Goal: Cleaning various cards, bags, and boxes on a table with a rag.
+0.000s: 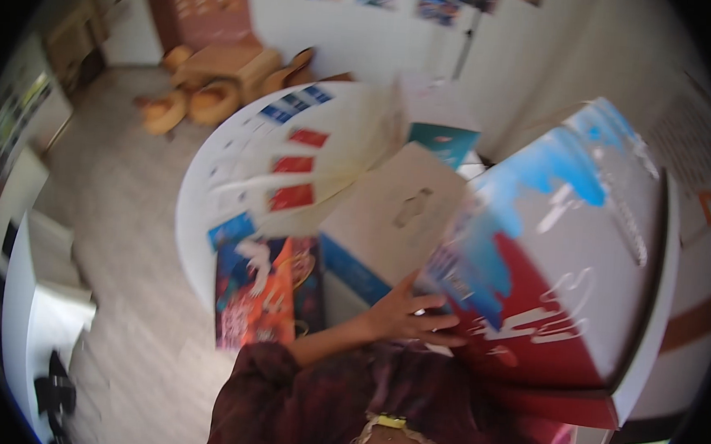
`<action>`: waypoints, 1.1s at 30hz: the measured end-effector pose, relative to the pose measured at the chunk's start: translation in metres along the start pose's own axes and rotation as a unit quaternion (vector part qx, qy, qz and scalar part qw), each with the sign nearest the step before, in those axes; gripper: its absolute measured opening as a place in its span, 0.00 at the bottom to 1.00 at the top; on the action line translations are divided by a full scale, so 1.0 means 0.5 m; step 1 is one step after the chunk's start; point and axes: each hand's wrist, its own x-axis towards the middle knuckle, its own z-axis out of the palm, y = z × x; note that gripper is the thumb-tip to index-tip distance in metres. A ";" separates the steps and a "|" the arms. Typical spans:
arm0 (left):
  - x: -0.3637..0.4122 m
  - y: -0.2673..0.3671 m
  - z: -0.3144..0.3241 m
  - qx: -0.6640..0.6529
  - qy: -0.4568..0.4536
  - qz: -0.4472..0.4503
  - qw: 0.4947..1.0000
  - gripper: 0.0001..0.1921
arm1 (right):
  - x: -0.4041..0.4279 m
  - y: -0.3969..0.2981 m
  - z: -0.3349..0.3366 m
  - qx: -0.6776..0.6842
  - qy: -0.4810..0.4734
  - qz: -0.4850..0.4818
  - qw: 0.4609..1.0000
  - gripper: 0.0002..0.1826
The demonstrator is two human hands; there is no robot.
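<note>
A large cardboard box (549,246) with blue, red and grey printing stands tilted close before me on the right. My left hand (414,317) lies against its near left side, fingers spread over the surface; rings show on the fingers. My right hand is out of view. Left of the large box is a plain-topped carton (399,212) with a blue side and a cut-out in its top. A colourful printed box or bag (256,295) in orange and dark blue lies at the table's near left edge, beside my forearm.
The round white table (194,212) bears red packets (293,164), blue cards (295,103) and a teal-fronted box (443,142). Beyond it, tan rounded objects (215,102) and a carton stand on the floor. White furniture (50,325) stands at left.
</note>
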 end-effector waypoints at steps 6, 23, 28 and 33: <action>0.001 -0.002 -0.101 0.019 0.069 -0.085 0.994 0.24 | 0.060 -0.054 0.158 -0.049 -0.119 -0.016 0.992 0.19; -0.226 0.143 -0.409 0.250 0.082 -0.449 0.854 0.15 | -0.006 0.068 0.816 -0.136 -0.498 -0.041 0.856 0.17; -0.373 0.310 -0.431 0.226 0.130 -0.627 0.735 0.14 | 0.011 0.185 0.874 -0.189 -0.510 -0.054 0.838 0.17; -0.473 0.378 -0.410 0.186 0.144 -0.716 0.657 0.14 | 0.019 0.241 0.873 -0.218 -0.500 -0.047 0.837 0.16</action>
